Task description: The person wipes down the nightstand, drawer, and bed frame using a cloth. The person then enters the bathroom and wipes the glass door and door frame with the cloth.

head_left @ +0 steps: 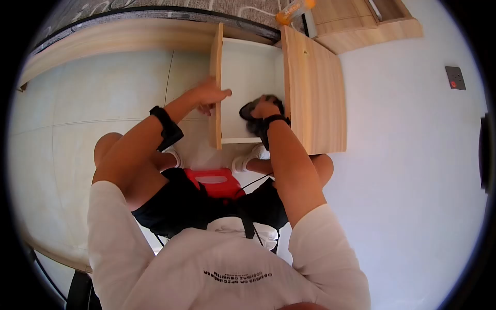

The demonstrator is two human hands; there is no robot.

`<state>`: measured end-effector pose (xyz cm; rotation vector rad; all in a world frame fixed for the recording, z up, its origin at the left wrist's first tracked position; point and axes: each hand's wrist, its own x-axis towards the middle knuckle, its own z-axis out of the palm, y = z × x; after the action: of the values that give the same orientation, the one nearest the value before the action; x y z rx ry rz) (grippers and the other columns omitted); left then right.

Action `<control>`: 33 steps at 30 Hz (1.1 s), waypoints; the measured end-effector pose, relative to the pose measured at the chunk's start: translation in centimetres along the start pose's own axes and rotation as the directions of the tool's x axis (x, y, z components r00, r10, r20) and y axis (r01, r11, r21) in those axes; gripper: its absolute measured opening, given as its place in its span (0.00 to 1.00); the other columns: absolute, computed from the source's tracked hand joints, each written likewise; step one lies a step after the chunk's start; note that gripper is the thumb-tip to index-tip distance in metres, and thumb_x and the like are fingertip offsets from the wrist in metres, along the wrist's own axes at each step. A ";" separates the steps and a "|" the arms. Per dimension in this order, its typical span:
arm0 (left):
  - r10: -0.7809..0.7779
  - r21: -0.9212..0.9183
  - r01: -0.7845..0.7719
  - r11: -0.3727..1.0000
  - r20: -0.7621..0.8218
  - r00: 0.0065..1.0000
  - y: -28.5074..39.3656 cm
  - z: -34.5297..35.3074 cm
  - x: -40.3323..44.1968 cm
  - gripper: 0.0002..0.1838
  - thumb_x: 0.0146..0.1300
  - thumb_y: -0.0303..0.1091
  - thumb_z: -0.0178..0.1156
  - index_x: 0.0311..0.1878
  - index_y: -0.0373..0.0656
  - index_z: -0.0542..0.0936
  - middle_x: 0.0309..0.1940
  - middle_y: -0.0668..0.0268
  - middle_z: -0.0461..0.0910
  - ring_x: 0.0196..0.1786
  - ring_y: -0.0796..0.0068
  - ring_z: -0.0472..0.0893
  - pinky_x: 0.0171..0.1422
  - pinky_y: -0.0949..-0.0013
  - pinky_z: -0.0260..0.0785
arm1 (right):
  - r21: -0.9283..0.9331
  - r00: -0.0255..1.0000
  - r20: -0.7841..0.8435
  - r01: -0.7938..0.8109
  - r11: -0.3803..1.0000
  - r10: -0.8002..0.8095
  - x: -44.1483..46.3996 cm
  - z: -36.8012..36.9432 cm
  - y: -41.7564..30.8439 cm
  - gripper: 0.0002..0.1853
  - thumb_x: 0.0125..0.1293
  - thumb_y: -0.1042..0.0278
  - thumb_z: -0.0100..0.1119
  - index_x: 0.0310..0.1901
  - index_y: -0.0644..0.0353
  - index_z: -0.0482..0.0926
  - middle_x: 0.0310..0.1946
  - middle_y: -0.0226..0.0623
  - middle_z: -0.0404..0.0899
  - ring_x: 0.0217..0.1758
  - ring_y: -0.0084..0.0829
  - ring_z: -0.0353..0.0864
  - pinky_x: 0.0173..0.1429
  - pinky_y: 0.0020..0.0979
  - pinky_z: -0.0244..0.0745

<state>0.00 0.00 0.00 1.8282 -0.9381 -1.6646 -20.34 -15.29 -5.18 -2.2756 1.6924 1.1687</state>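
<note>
A wooden drawer (248, 64) with a white inside is pulled out of a light wood cabinet (315, 93). My left hand (209, 94) is at the drawer front (218, 121), its thumb over the top edge and its fingers on the outer side. Inside the drawer, near its cabinet end, my right hand (267, 107) is closed on a dark, loop-shaped item (247, 109). Part of that item is hidden under the hand, and I cannot make out its exact kind. Black bands circle both of my wrists.
A red plastic object (222, 186) with a slot sits between my legs. At the top, a bed edge (129, 36) runs leftward, with an orange and clear bottle (294, 11) lying at its right. A wall socket (455, 78) is on the white wall at right.
</note>
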 end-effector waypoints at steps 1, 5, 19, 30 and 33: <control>-0.022 -0.016 0.023 1.000 0.073 0.997 -0.2 0.7 -0.2 0.48 0.58 0.59 0.60 0.73 0.40 0.54 0.47 0.37 0.78 0.37 0.50 0.86 0.40 0.55 0.83 | 0.001 0.997 0.049 -0.051 0.999 0.051 -1.0 0.5 0.6 0.47 0.57 0.47 0.61 0.76 0.43 0.50 0.72 0.46 0.62 0.71 0.53 0.65 0.68 0.52 0.67; -0.049 -0.009 0.051 0.999 0.147 0.988 -0.9 -0.5 -2.0 0.38 0.59 0.54 0.62 0.58 0.26 0.70 0.46 0.34 0.79 0.41 0.46 0.85 0.44 0.52 0.83 | 0.000 0.964 0.258 0.071 0.997 -0.069 -6.0 -3.0 -0.6 0.37 0.55 0.43 0.59 0.65 0.53 0.74 0.68 0.47 0.69 0.71 0.48 0.68 0.68 0.44 0.69; 0.042 0.034 -0.047 0.998 0.128 0.991 0.6 0.6 -1.1 0.35 0.64 0.52 0.60 0.61 0.29 0.66 0.44 0.43 0.81 0.42 0.56 0.86 0.49 0.59 0.83 | 0.288 0.957 0.113 0.225 0.931 -0.267 -6.9 -0.2 -3.2 0.40 0.52 0.33 0.60 0.62 0.53 0.78 0.62 0.45 0.76 0.64 0.46 0.76 0.64 0.42 0.71; -0.028 0.034 0.022 0.999 0.180 0.983 -0.1 0.5 0.0 0.53 0.62 0.74 0.50 0.66 0.26 0.63 0.55 0.38 0.74 0.50 0.51 0.83 0.58 0.56 0.78 | 0.911 0.859 0.128 0.097 0.402 -0.496 -3.5 3.9 -3.6 0.34 0.51 0.37 0.58 0.55 0.53 0.80 0.57 0.40 0.78 0.54 0.40 0.77 0.56 0.39 0.71; -0.020 0.047 0.013 0.999 0.153 0.988 -0.1 0.7 -0.2 0.54 0.61 0.77 0.46 0.68 0.27 0.62 0.56 0.38 0.74 0.52 0.51 0.82 0.59 0.55 0.77 | 0.851 0.858 0.100 0.188 0.490 -0.504 -3.9 4.5 -3.8 0.34 0.50 0.37 0.58 0.55 0.52 0.80 0.56 0.41 0.78 0.55 0.40 0.76 0.56 0.38 0.70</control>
<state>-0.70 0.22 -0.04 1.7617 -1.0354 -1.8293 -19.90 -8.59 -7.40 -1.5602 1.1486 0.4428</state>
